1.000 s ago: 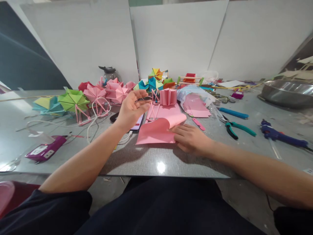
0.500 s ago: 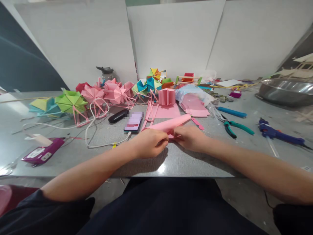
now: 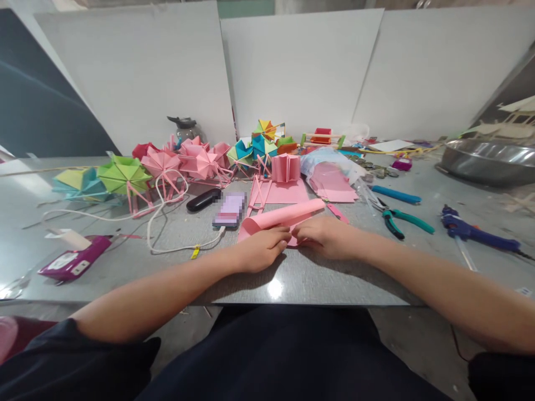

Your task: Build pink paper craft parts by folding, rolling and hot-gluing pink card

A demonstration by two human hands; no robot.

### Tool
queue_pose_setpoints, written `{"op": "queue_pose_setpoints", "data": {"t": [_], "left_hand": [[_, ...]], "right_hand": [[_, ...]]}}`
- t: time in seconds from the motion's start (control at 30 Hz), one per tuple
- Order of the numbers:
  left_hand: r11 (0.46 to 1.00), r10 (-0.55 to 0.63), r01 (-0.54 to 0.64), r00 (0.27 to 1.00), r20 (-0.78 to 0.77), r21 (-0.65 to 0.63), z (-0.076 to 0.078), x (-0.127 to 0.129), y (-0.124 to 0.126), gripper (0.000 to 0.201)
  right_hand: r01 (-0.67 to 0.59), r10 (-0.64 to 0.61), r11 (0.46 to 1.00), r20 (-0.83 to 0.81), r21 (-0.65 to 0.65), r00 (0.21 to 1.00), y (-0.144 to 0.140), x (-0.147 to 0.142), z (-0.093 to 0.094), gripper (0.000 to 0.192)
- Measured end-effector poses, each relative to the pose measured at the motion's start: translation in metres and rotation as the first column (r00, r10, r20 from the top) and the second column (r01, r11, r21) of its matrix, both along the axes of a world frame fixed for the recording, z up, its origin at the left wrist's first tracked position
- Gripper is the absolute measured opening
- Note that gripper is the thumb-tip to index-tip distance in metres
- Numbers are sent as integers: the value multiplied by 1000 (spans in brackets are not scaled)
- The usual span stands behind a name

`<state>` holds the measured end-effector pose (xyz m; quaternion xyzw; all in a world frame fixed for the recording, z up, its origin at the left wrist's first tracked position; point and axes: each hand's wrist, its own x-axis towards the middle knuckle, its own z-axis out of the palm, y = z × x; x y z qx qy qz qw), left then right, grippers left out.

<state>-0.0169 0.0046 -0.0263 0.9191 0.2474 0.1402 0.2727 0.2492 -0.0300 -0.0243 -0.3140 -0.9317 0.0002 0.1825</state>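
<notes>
Steadying pink paper sheet (image 3: pixel 288 214), rolled over beyond fingers | left hand (image 3: pixel 262 248), right hand (image 3: pixel 328 237): fingers together at near edge, apparently against springback | pinch: cannot tell

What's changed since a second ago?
Your left hand came down and rightward onto the pink sheet, beside your right hand, uncovering the phone. The sheet, curled mainly at its right before, now bends over across its width. Your right hand stayed there; pliers and glue gun didn't move.

Pink sheet (image 3: pixel 288 215), pliers (image 3: pixel 389 212) on grey table (image 3: pixel 334 287)
</notes>
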Motion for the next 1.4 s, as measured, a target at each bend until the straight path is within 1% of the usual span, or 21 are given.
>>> {"op": "queue_pose_setpoints", "data": {"t": [0.07,0.1,0.2,0.33,0.43,0.5,0.6,0.7,0.8,0.87,0.97,1.07,1.13,1.23,1.33,1.4], "left_hand": [[998,56,-51,990,-126,41,-4,3,0,57],[996,68,-58,982,-178,65,-4,4,-1,59],[989,84,-49,962,-260,136,-3,5,-3,59],[964,139,-70,956,-260,256,1,5,-9,53],[941,177,-83,947,-269,328,1,6,-12,49],[933,191,-85,941,-278,351,1,6,-12,47],[932,195,-90,941,-276,351,1,6,-10,47],[944,156,-71,957,-244,323,1,5,-6,47],[953,27,45,972,-234,300,1,3,-2,46],[948,-42,122,963,-266,293,0,2,0,51],[948,-63,158,944,-322,277,0,0,1,65],[954,-56,157,929,-365,254,1,0,0,72],[956,-44,149,924,-380,251,3,-1,0,73],[954,-45,152,926,-376,259,5,-1,0,71],[951,-47,151,933,-356,271,6,-1,1,70],[949,-45,149,936,-348,279,7,-2,2,69]], "right_hand": [[-20,22,999,46,-36,999,1,1,1,23],[-30,33,999,57,-46,998,1,1,2,25],[-56,58,998,55,-28,997,1,2,2,28],[-78,77,997,84,8,993,-2,3,4,25],[-72,71,997,114,3,991,-4,5,8,23],[-64,64,998,116,-4,991,-4,5,10,23],[-60,61,998,104,-8,993,-3,5,8,24],[-49,49,999,90,-9,995,-2,3,4,29],[-56,56,998,76,4,996,-2,2,1,34],[-55,55,998,61,-2,997,-2,2,1,31],[-6,10,997,54,-77,998,-4,3,5,26],[74,-63,980,65,-183,996,-8,5,13,22],[96,-83,963,64,-252,995,-10,6,19,20],[91,-73,936,64,-341,995,-13,7,25,19],[115,-87,907,87,-405,992,-15,8,29,17],[147,-115,878,97,-455,989,-15,8,31,15]]}}
